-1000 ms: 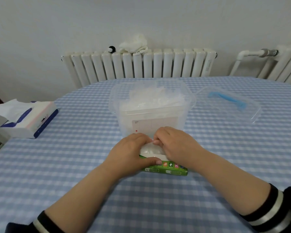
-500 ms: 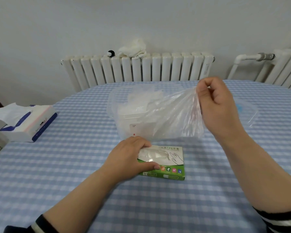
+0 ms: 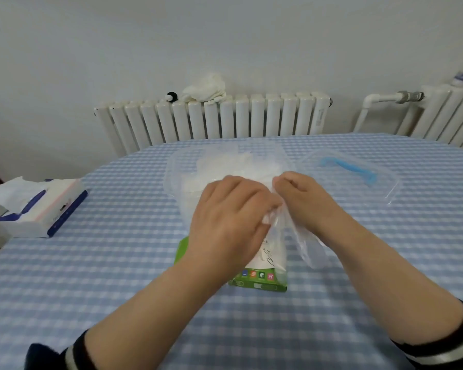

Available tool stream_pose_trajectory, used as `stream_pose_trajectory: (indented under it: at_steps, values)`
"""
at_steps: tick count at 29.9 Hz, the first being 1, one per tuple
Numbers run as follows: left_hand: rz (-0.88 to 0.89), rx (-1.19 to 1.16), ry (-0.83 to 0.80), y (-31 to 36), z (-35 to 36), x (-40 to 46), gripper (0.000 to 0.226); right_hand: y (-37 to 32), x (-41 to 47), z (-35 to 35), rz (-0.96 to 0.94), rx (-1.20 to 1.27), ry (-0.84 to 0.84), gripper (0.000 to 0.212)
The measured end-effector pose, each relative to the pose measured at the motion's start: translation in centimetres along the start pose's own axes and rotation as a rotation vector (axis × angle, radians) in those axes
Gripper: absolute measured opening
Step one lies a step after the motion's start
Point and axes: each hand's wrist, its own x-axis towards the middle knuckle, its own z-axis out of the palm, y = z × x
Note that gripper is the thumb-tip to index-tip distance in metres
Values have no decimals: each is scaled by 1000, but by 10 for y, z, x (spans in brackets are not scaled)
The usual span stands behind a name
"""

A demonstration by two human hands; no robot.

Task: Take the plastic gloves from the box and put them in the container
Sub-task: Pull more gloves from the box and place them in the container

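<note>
A green and white glove box [image 3: 262,279] lies flat on the checked tablecloth, partly under my left hand [image 3: 230,217]. Behind it stands a clear plastic container [image 3: 177,172] with several crumpled clear gloves inside. My right hand [image 3: 305,201] pinches a clear plastic glove [image 3: 305,247] that hangs down between my hands and over the box. The fingers of my left hand curl against the same glove near the container's front rim, above the box. Both hands sit just in front of the container.
The container's clear lid [image 3: 348,177] with a blue handle lies to the right. A tissue pack [image 3: 38,209] sits at the left edge of the table. White radiators [image 3: 211,118] with a cloth on top line the wall behind.
My right hand has come down and left from beside the container with the glove. My left hand has lifted off the box and moved up to meet it at the glove.
</note>
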Motion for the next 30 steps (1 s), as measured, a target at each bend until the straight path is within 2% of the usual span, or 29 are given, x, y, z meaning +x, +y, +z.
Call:
stream_pose_trajectory:
  at_steps: [2,4,6,8,10,11,13,16,17,20,22,24,26,28,30]
  values:
    - [-253,-215,-96,-3,-8,20,9,-1,0,-8,39,-40,-128,43]
    - [-529,-386,-167,-15,-12,38,6,-4,2,-20,83,-105,-139,44]
    - [-711,-491,-149,-34,-8,51,10,-2,9,-33,76,-273,43,38]
    - [-843,-538,-92,-52,-1,60,4,1,12,-41,-15,-408,384,30]
    - [-918,-499,-57,-65,9,64,12,-9,2,-35,-310,-380,666,25]
    - [-938,-477,-46,-70,13,66,16,-19,-4,-29,-475,-322,734,20]
    - [-958,-469,-10,-77,20,73,22,-41,-16,-11,-607,-301,636,13]
    - [-1035,-521,55,-84,27,81,30,-62,-10,15,-380,-517,223,27]
    - [-1058,-542,71,-86,28,83,33,-64,0,21,-322,-616,132,32]
    - [-1108,-567,110,-92,27,86,40,-62,38,33,-171,-688,38,44]
    - [-1121,-556,117,-100,21,84,44,-54,61,39,-75,-701,-2,65]
    - [-1069,-422,15,-111,15,77,49,-44,79,41,-32,-742,-78,85]
    - [-934,-133,-212,-120,11,67,54,-40,93,39,-7,-820,-189,100]
    - [-786,152,-441,-126,9,58,56,-41,102,36,16,-917,-314,105]
    - [-678,334,-629,-129,8,50,55,-42,109,36,43,-1016,-445,101]
